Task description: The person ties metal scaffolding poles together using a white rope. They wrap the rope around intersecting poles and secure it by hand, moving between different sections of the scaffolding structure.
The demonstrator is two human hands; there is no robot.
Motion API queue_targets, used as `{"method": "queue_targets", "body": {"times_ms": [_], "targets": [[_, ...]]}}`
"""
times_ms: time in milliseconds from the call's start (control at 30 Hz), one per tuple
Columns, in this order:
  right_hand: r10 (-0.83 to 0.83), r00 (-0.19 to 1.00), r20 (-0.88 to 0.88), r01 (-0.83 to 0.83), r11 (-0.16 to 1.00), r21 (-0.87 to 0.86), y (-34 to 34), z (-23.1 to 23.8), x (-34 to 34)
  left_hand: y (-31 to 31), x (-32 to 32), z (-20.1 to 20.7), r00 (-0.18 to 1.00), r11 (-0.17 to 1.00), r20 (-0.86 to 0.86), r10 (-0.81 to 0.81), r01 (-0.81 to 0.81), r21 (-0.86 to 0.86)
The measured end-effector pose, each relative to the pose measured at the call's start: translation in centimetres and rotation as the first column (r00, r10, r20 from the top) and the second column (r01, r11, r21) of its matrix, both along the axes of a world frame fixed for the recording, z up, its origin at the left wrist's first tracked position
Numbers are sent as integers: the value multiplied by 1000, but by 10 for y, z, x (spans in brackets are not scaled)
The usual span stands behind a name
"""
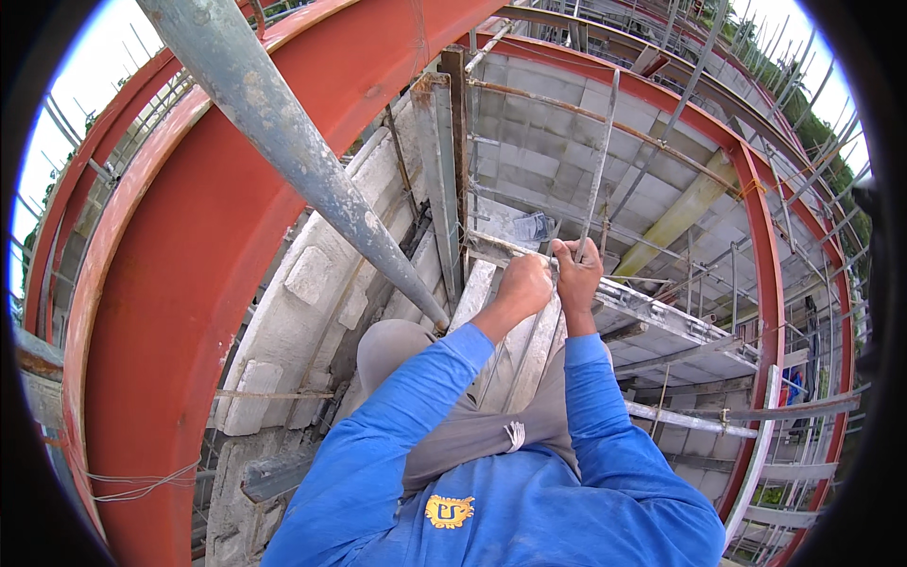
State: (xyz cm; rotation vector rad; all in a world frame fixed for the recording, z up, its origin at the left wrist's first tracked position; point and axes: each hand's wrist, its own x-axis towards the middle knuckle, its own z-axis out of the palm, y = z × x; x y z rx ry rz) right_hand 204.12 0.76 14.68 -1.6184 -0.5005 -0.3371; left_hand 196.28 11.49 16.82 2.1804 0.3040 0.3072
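Both my hands are close together in front of me, above narrow planks (pixel 537 357). My left hand (pixel 526 286) is closed in a fist beside a thin horizontal pipe (pixel 493 243); whatever lies inside its fingers is hidden. Just to its right, my right hand (pixel 577 272) is raised with thumb and fingers closed around the lower end of a slim grey metal rod (pixel 603 156). That rod slants up and away from me. Beyond the hands, a clear plastic-looking item (pixel 534 227) lies on a lower grey surface.
A thick grey scaffold pipe (pixel 312 161) slopes down from upper left toward my knee. Large red steel beams (pixel 179 283) curve along the left, with another red beam (pixel 770 274) at right. An upright steel post (pixel 437 170) stands ahead. Concrete blockwork (pixel 302 302) borders my left side.
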Motion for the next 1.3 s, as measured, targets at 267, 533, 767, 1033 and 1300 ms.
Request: {"method": "queue_targets", "body": {"times_ms": [267, 533, 767, 1033, 1300], "targets": [[142, 963, -229, -192, 958, -213, -48, 27, -49, 54, -113, 113, 999, 992, 3, -47, 47, -121], [319, 829, -459, -502, 788, -358, -90, -33, -75, 145, -298, 64, 769, 768, -7, 640, -639, 34], [411, 656, -633, -641, 746, -180, -23, -9, -81, 241, -166, -17, 831, 817, -159, 534, -555, -159], [452, 574, -683, -672, 737, -77, -15, 11, -94, 349, -36, -113, 855, 377, -14, 519, -244, -894], [300, 613, -731, -603, 776, -187, -64, -7, -79, 313, 71, -114, 845, 199, -63, 531, -196, -960]]}}
